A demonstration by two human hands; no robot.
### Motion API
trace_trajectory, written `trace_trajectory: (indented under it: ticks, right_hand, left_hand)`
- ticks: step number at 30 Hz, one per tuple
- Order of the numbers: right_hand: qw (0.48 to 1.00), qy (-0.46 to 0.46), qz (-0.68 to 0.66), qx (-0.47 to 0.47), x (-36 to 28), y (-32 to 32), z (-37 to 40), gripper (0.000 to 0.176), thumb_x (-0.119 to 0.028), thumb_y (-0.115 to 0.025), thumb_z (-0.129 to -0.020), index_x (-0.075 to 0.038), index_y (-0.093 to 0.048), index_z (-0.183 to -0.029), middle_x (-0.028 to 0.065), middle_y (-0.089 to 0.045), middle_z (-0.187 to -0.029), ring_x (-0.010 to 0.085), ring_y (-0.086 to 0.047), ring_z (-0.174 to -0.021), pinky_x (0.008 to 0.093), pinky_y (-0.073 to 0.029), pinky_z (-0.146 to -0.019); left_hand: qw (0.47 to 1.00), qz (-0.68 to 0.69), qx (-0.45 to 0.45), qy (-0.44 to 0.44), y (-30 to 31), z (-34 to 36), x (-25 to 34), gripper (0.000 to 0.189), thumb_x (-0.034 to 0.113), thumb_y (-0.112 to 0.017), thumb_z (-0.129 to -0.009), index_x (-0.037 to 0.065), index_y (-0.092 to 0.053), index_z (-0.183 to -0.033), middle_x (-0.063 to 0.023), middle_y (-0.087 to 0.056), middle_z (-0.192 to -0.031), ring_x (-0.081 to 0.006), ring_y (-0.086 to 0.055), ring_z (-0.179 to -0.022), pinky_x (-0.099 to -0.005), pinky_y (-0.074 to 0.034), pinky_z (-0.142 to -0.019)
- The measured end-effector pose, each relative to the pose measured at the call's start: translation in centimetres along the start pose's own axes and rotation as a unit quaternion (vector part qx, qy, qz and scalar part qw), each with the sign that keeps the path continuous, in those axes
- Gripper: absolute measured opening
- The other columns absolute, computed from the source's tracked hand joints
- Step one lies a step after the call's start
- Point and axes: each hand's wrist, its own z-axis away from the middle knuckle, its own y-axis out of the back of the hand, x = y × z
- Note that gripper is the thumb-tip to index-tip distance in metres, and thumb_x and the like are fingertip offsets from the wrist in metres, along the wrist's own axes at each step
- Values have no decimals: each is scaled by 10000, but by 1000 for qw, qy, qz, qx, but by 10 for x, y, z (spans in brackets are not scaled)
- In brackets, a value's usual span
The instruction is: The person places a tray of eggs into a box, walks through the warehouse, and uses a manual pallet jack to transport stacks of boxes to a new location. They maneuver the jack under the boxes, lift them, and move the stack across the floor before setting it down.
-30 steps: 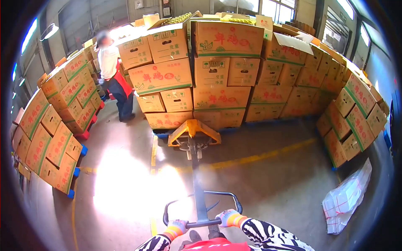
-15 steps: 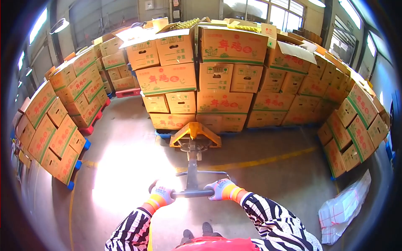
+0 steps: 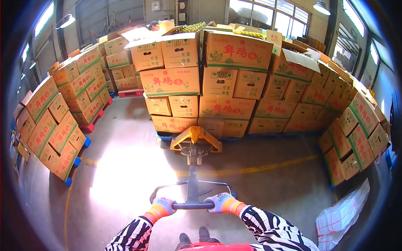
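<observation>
My left hand (image 3: pixel 163 206), in a pale glove with an orange cuff, is wrapped round the left end of a dark loop handle (image 3: pixel 192 206). Gloved the same way, my right hand (image 3: pixel 221 203) grips the right end of that bar. The handle belongs to a pallet jack (image 3: pixel 194 138) with a yellow body, which stands in front of me. Right behind it rises a stack of printed cardboard boxes (image 3: pixel 226 106) on a blue pallet (image 3: pixel 164 137). The jack's forks are hidden.
More stacked boxes (image 3: pixel 54 129) on pallets stand at the left, and another stack (image 3: pixel 356 134) at the right. A plastic-wrapped white bundle (image 3: pixel 341 219) lies on the floor at the lower right. Behind the middle stack, part of a person's head (image 3: pixel 154 26) shows.
The handle and both hands sit slightly lower in view, and more of the handle's loop shows. The boxes appear a little lower too. Both hands keep their grip.
</observation>
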Motion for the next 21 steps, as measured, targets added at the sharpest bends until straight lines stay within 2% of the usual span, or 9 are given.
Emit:
trace_trajectory:
  ticks: [1, 10, 11, 14, 15, 16, 18, 20, 21]
  right_hand:
    - [1000, 4, -5, 9, 0, 1, 1, 420, -424, -549, -787, -189, -577, -1134, 105, -636, -1061, 295, -583, -1010, 394, -444, -866]
    - [998, 43, -34, -27, 19, 4, -5, 561, -458, -612, -773, -189, -516, -1256, 123, -614, -1131, 312, -560, -1056, 397, -419, -912]
    - [998, 59, -21, -13, 28, 0, -11, 529, -443, -624, -776, -178, -543, -1227, 115, -642, -1054, 288, -612, -935, 384, -452, -844]
    - [987, -25, -83, -133, 13, 33, -7, 500, -427, -629, -778, -168, -565, -1201, 104, -663, -952, 252, -638, -766, 367, -478, -751]
    - [989, -1, -112, -101, 18, 21, -9, 485, -416, -643, -772, -169, -578, -1184, 94, -662, -859, 216, -620, -634, 348, -483, -677]
    - [994, 6, -85, -74, 12, 9, -5, 394, -388, -619, -770, -132, -606, -1070, 88, -659, -808, 215, -643, -688, 350, -493, -691]
    - [999, 13, 41, 27, 12, -74, -7, 376, -374, -608, -762, -148, -600, -1063, 106, -664, -891, 258, -645, -822, 372, -489, -746]
    - [999, -18, 20, -30, 12, -147, -15, 375, -366, -601, -748, -170, -594, -1067, 120, -658, -958, 296, -620, -923, 397, -478, -796]
    - [999, -28, 27, -5, 17, -174, -22, 383, -371, -601, -735, -168, -597, -1059, 122, -657, -953, 306, -619, -921, 410, -475, -799]
  left_hand:
    - [1000, 3, 2, -1, 2, 1, 1, 284, 337, -488, -808, 185, -667, -968, -99, -666, -966, -285, -619, -940, -383, -467, -833]
    - [1000, 4, 17, -18, 1, -2, 0, 282, 345, -469, -814, 184, -669, -931, -108, -667, -951, -299, -626, -906, -400, -473, -814]
    - [1000, 6, 15, -21, 4, -1, 2, 281, 347, -467, -816, 185, -670, -924, -108, -667, -949, -299, -628, -901, -402, -473, -811]
    - [999, -11, 41, -18, 7, -5, 1, 266, 345, -474, -814, 192, -670, -908, -100, -671, -911, -298, -636, -865, -411, -481, -783]
    - [998, -6, 49, -23, 9, 2, 3, 245, 336, -490, -809, 203, -671, -907, -95, -674, -869, -294, -643, -831, -418, -487, -755]
    - [997, -6, 76, -27, -12, 3, 1, 221, 328, -509, -801, 192, -667, -874, -99, -668, -805, -281, -650, -789, -405, -493, -718]
    - [993, -36, 114, -2, -83, 9, -2, 212, 330, -524, -796, 174, -658, -845, -108, -657, -788, -261, -651, -803, -391, -491, -713]
    - [995, -68, 69, -5, -156, 4, -9, 216, 336, -529, -792, 170, -647, -863, -104, -650, -781, -249, -649, -830, -393, -486, -721]
    - [997, -74, 24, -6, -163, 1, -9, 238, 349, -534, -791, 175, -636, -918, -100, -661, -824, -253, -643, -864, -409, -481, -741]
